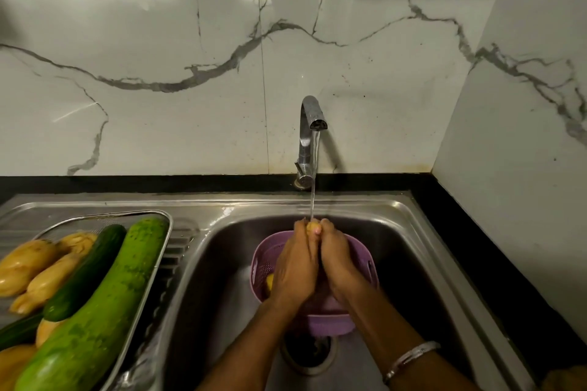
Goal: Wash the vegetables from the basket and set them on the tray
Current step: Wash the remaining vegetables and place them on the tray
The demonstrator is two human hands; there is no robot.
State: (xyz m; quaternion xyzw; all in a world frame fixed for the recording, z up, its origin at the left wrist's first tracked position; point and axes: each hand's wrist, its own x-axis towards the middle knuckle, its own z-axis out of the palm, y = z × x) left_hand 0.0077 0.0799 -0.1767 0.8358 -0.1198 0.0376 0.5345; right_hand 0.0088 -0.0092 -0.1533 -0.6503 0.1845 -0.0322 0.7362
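A small yellow vegetable (313,227) sits pinched between the fingers of both hands, only its top showing between the fingertips, right where the stream of water (313,187) from the tap (308,136) lands. The left hand (297,267) curls its fingers around the vegetable's left side, and the right hand (336,259) curls round its right side, the two hands pressed close together. A silver bangle (409,359) circles the right wrist.

Directly beneath the fingers stands a purple perforated basket (365,267) in the bowl of the steel sink (409,232). Another yellow piece (270,283) peeps out inside the basket, just left of the left hand's heel. Nearer the person than the basket, under the wrists, lies the sink drain (309,355).

Well to the left of the fingers, on the sink's ribbed drainboard, rests a steel tray (158,216). It carries a long pale-green gourd (98,308), a dark green cucumber (85,270) lying against it, and several wet yellow mangoes (27,263) beyond that.

Behind the fingers, past the tap, a black counter (158,182) edge meets a white marble-patterned wall (190,73).
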